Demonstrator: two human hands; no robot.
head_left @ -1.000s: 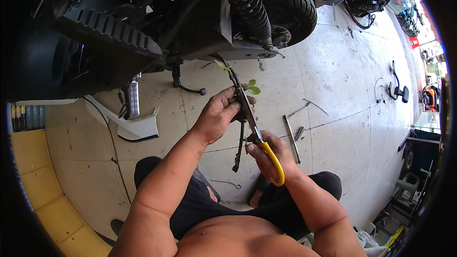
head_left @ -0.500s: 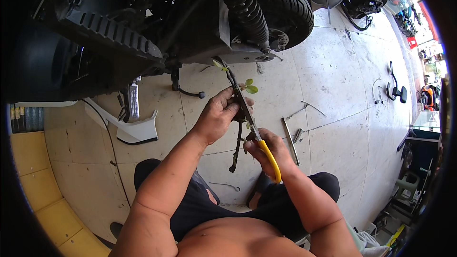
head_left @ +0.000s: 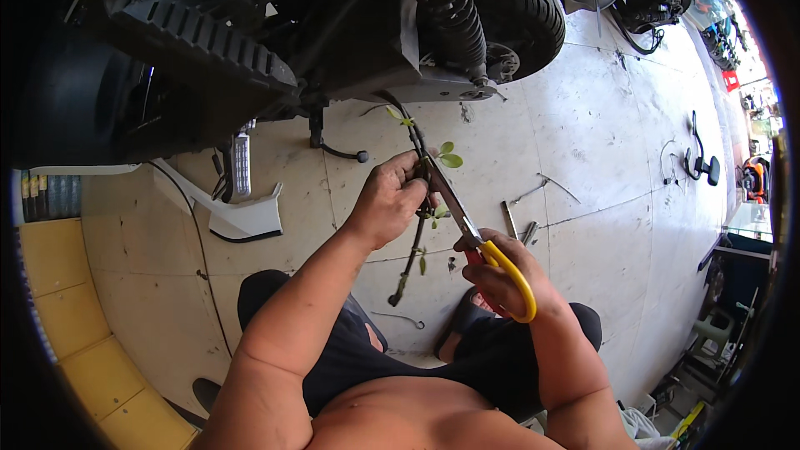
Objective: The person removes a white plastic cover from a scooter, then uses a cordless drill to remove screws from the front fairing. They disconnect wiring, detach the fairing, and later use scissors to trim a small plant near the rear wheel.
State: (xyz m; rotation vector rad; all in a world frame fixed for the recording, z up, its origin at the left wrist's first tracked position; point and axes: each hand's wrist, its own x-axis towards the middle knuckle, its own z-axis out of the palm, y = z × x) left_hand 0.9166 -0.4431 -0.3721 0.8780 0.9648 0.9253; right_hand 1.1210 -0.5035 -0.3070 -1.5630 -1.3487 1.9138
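My left hand [head_left: 387,200] is closed around a thin dark woody stem [head_left: 407,271] with several small green leaves [head_left: 450,160]. The stem's lower end hangs below the fingers, while its upper end reaches toward the scooter. My right hand [head_left: 493,285] grips scissors [head_left: 527,296] with yellow and red handles. The long blades point up and left and lie against the stem at my left fingers. How far the blades are apart there, I cannot tell.
A dark scooter [head_left: 200,37] with a rear shock absorber [head_left: 454,21] and wheel [head_left: 542,25] stands ahead. A white panel [head_left: 250,218] lies on the tiled floor at left. Metal tools [head_left: 529,233] lie to the right, and a thin rod [head_left: 400,317] lies between my feet. Yellow drawers [head_left: 62,300] line the left.
My right hand has shifted right and slightly down with the scissors, and their red handle now shows. The stem's lower end has swung a little left. The view has shifted slightly.
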